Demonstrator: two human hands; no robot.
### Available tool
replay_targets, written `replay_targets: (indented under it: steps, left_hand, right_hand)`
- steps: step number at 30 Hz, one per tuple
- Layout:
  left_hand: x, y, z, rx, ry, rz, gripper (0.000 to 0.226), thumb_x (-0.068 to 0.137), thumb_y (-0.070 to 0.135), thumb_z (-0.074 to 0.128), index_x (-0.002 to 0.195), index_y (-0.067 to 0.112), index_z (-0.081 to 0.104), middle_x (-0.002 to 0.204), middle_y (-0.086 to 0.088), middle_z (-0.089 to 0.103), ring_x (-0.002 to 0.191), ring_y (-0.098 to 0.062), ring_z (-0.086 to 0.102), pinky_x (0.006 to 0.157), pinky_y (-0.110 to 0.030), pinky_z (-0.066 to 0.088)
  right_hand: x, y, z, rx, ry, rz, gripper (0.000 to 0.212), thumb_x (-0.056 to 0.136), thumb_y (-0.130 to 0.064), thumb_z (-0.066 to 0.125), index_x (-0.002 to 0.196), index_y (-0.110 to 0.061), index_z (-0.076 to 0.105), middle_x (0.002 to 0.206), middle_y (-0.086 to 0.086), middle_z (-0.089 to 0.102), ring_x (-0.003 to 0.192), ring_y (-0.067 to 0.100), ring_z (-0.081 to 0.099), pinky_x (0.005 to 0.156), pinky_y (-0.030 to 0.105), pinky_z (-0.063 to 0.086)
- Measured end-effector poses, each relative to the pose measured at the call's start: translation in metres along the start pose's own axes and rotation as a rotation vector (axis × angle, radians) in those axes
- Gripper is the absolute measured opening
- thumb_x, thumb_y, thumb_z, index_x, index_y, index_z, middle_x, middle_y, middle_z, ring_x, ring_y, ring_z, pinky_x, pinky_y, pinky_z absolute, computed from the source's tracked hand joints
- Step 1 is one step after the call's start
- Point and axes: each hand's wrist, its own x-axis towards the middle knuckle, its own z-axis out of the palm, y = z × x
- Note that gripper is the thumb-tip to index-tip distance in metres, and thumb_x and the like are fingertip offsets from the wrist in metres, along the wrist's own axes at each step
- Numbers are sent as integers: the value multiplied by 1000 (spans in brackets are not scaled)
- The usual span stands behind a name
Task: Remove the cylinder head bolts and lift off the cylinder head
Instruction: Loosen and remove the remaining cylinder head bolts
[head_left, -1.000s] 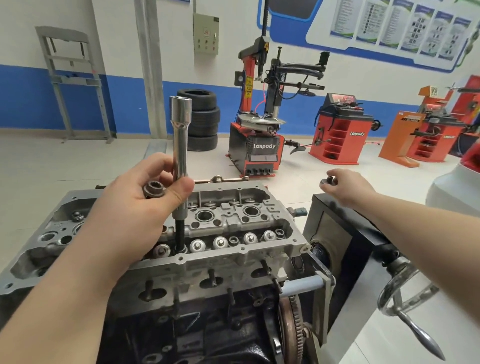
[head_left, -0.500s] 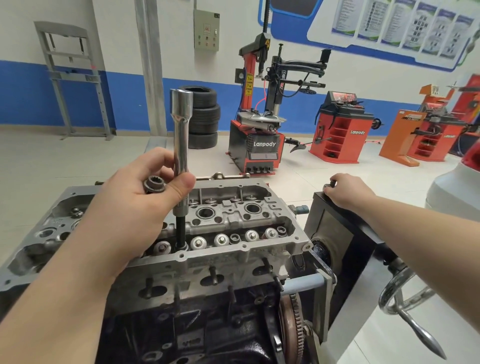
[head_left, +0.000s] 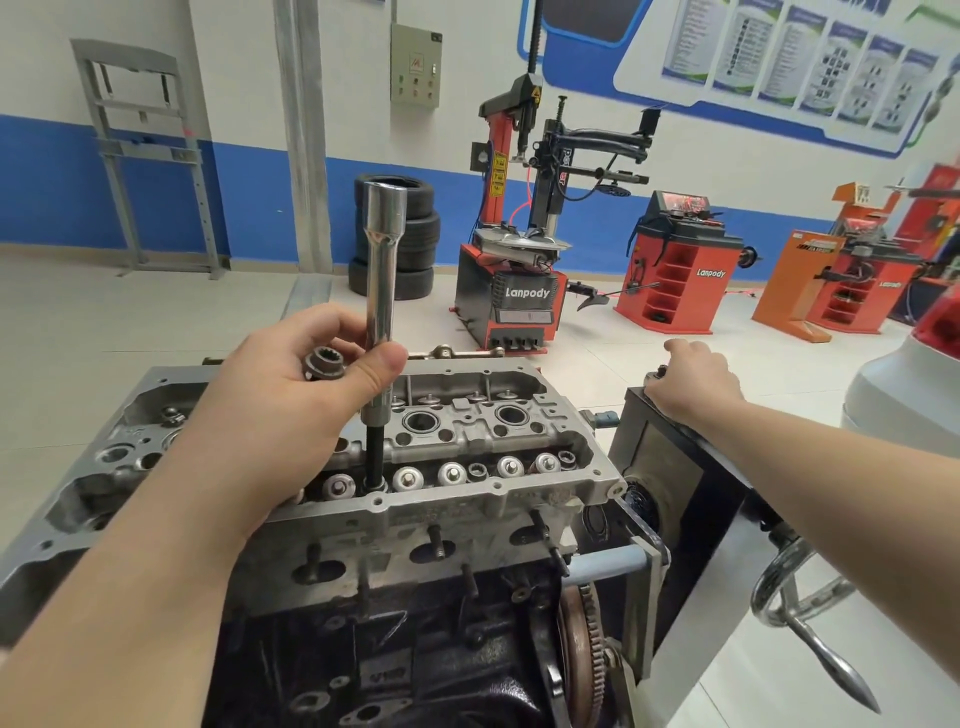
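The cylinder head (head_left: 467, 457) sat on top of the dark engine block (head_left: 374, 660), which was mounted on a black engine stand (head_left: 670, 467). A long chrome socket extension (head_left: 382, 270) stood upright in the head, its black tip down in a bolt hole along the near row of valve gear. The person's left hand (head_left: 291, 395) held that tool between thumb and fingers, and the same curled fingers also held a removed bolt (head_left: 324, 364), its splined head showing. The right hand (head_left: 696, 379) rested on the top edge of the stand, fingers curled over a small metal piece there; I could not tell whether they gripped it. Beyond stood a tyre changer (head_left: 519, 291) and stacked tyres (head_left: 415, 239).
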Motion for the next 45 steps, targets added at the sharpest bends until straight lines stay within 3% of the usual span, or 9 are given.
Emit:
replay_targets:
  steps: [5,9,18,25,33,37,39,42,45]
  left_hand:
    - [1,1,-1,-35,-1,-21,37,70,75,68,97,49,74,93,24,72,75,4,65,69,-35,46]
    - [2,3,-3,-32,10,-12,32,69,72,72,92,51,74,91,21,73,80,4,64,71,-33,46]
    - [0,4,-2,-32,42,35,26,77,55,84,86,33,75,85,8,70,76,-9,63,67,-31,43]
    - [-2,8,-2,0,19,17,32,74,67,79,92,41,75,90,16,68,81,-3,61,68,-29,44]
    - [-4,14,-5,-251,-29,60,16,98,27,72,111,27,81,94,9,80,86,-9,76,71,-32,64]
    - [-2,14,-9,-283,14,81,12,86,26,84,97,25,81,89,7,79,81,-9,75,68,-22,59]
    - [-2,14,-6,-255,57,88,17,79,31,90,89,24,78,87,9,77,78,-2,69,68,-10,50]
    - [-2,13,-2,-229,83,62,22,78,37,90,92,27,76,90,11,75,76,-1,68,65,-10,50]
    - [-3,17,-2,-340,-24,21,23,93,30,77,115,25,77,97,10,79,68,0,71,51,-11,51]
  right_hand:
    - [-40,-82,-34,1013,83,72,37,92,-3,60,127,-15,68,118,6,72,98,21,66,79,31,50]
    - [-122,-164,-56,1326,-132,-172,23,86,-1,65,99,-17,75,84,1,76,70,11,67,63,28,54]
    - [-208,-195,-62,1312,-526,-748,43,82,4,56,120,-12,68,109,-2,76,98,10,72,80,27,57]
    - [-208,-195,-53,1325,-456,-679,33,80,-10,87,100,3,64,104,23,76,102,42,74,93,58,60]
    - [-205,-189,-50,1314,-629,-799,13,104,-4,58,106,-7,70,91,-9,76,83,5,71,78,15,53]
    - [-205,-194,-55,1273,-606,-747,36,89,-25,80,122,-13,71,116,11,76,109,31,74,100,52,58]
    - [-206,-195,-54,1239,-549,-710,48,77,-36,89,115,-12,72,108,20,74,98,34,75,95,64,56]
    - [-207,-193,-51,1252,-468,-690,48,76,-37,89,103,-1,70,91,24,71,82,27,69,85,65,58]
    - [-206,-188,-49,1258,-492,-731,20,92,-25,75,101,-8,74,92,10,77,90,22,74,82,42,60]
